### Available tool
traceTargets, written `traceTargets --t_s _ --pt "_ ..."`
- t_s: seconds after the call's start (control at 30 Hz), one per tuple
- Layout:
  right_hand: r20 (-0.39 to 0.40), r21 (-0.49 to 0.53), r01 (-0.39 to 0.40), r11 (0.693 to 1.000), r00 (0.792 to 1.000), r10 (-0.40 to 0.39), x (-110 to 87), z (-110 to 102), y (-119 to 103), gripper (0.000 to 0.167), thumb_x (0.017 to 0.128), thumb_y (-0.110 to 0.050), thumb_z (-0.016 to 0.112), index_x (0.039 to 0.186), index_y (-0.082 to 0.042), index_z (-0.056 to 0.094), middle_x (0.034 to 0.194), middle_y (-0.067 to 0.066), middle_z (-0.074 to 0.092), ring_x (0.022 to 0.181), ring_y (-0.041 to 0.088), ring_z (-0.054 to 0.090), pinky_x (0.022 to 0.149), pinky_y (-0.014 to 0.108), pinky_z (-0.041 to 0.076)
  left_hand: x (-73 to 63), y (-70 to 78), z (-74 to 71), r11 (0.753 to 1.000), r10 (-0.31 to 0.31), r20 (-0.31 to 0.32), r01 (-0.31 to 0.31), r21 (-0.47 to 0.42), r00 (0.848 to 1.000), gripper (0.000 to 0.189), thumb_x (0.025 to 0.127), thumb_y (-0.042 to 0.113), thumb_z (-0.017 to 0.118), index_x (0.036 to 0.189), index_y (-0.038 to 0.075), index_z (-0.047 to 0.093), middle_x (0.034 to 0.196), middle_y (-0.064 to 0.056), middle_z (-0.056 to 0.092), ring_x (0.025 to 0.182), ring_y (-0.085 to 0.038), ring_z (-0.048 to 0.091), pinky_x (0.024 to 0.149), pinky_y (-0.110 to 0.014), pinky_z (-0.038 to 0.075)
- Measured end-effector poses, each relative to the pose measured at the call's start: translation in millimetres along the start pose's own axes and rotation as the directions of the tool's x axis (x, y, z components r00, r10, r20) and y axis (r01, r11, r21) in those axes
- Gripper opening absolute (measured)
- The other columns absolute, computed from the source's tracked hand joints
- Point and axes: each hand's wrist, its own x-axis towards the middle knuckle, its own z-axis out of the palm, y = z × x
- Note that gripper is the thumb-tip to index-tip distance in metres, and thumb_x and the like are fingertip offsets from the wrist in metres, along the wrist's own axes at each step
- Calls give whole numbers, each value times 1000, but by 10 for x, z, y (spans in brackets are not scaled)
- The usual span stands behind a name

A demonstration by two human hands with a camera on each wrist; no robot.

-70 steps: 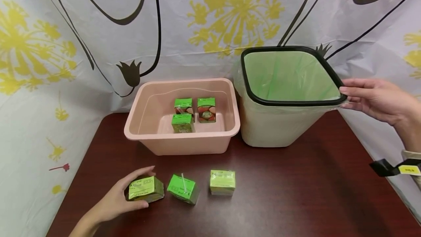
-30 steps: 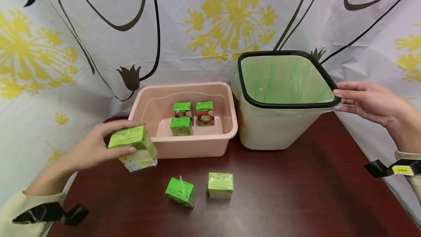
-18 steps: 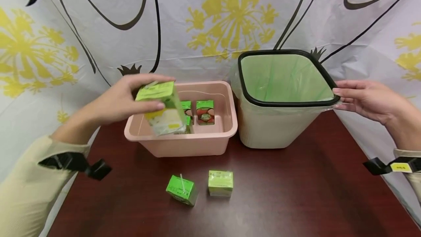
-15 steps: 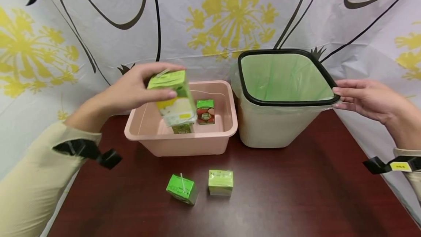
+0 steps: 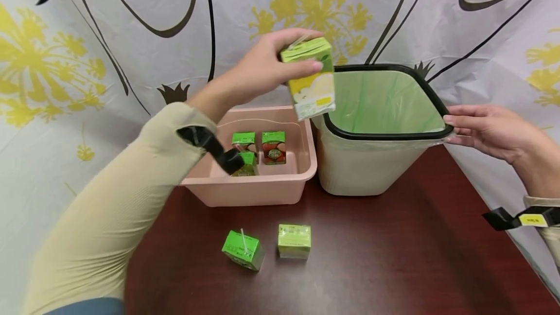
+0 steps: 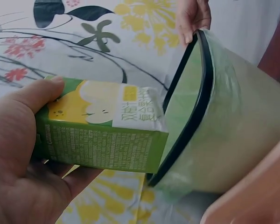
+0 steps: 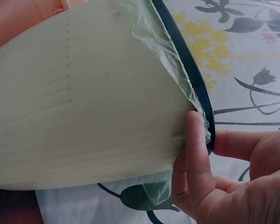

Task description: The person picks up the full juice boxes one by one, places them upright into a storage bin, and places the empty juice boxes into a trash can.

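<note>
Juice box (image 5: 311, 86), pinched by top end in left hand (image 5: 272, 63), maybe so bottom hangs free, up high by mouth of bin (image 5: 358, 164). I see right hand (image 5: 494, 130) pinching black rim (image 5: 389, 136), likely so bin can't tip.

Green-yellow carton (image 5: 312, 86), cream bin (image 5: 356, 166)

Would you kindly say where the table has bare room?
The table is bare right of the standing yellowish box, in front of the bin. Crowded: between that box and the green box beside it, and the tub, holding three boxes.
</note>
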Motion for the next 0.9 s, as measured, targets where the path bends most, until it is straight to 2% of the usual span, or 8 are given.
traceTargets --t_s 0.2,0.33,0.43,0.63,0.83,0.9 --pt "2 -1 1 1000 1000 -1 0 6 -8 38 104 13 33 111 6 69 104 19 72 92 26 72 79 36 61 369 29 331 1000 26 -18 -26 0 1000 58 94 19 74 148 11 53 115 -7 61 89 -17 59 78 -30 54" --pt "-14 -3 -3 1000 1000 3 -4 9 -10 37 105 13 34 110 6 70 103 18 72 91 26 72 78 36 61 573 33 516 1000 4 -20 -3 14 1000 60 94 19 75 149 11 52 123 -3 61 92 -14 59 80 -25 53" --pt "-14 -2 -6 1000 1000 6 -3 8 -6 37 105 12 33 110 6 70 103 18 72 91 26 72 78 36 61 670 27 620 999 -39 -22 39 8 999 60 93 19 76 148 13 53 122 -2 63 92 -13 59 79 -24 53" --pt "-19 0 -6 1000 1000 6 -1 7 -3 37 105 13 33 110 6 70 103 18 72 90 26 72 78 36 61 741 -1 751 996 -83 6 83 21 997 62 92 21 78 148 14 53 118 -2 63 93 -15 62 78 -23 55" --pt "-16 -4 -5 1000 1000 5 -3 11 -5 38 105 13 33 110 6 70 103 18 72 91 25 72 78 36 61 742 -36 814 992 -121 90 116 54 989 66 91 26 79 149 15 49 140 -1 58 122 -10 58 91 -16 49" --pt "-11 -2 -6 1000 1000 6 -4 11 -5 38 105 12 33 111 6 70 103 18 72 91 25 72 78 36 61 724 -44 819 991 -119 112 111 72 987 65 93 28 77 150 16 49 142 -3 57 126 -11 56 94 -15 47"
